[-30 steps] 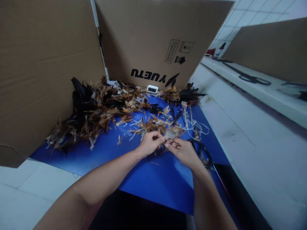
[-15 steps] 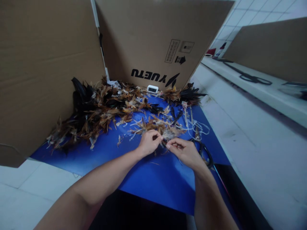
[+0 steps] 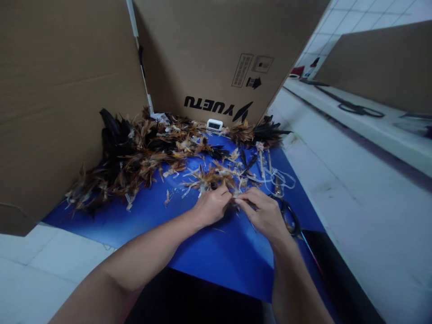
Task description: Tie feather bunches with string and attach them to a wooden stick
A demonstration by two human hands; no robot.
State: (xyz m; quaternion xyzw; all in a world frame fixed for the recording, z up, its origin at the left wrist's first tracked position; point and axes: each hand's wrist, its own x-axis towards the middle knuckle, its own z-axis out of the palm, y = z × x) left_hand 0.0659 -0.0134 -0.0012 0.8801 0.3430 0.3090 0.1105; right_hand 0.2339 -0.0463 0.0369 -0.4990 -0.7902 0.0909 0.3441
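Observation:
My left hand [image 3: 213,205] is closed in a pinch, its fingertips close to those of my right hand [image 3: 261,208], whose thumb and forefinger are also pressed together. Between them shows a small pale, fluffy feather tuft [image 3: 235,196]; its lower part is hidden by the fingers. Just beyond my hands, loose brown feathers [image 3: 211,177] lie on the blue sheet [image 3: 219,258]. Scissors with black handles [image 3: 293,220] rest right of my right hand. Near them is a loop of clear plastic strip [image 3: 283,177].
A long heap of brown and black feathers [image 3: 145,157] stretches along the left and back. Cardboard panels [image 3: 209,54] stand behind, with a small white digital timer [image 3: 214,124] at their foot. More scissors [image 3: 361,109] lie on the white ledge [image 3: 388,135] at right.
My left hand has turned over, its back now facing up, and moved slightly down. The right hand has shifted a little, fingers nearer to the left. The grey fluff between them is now mostly covered.

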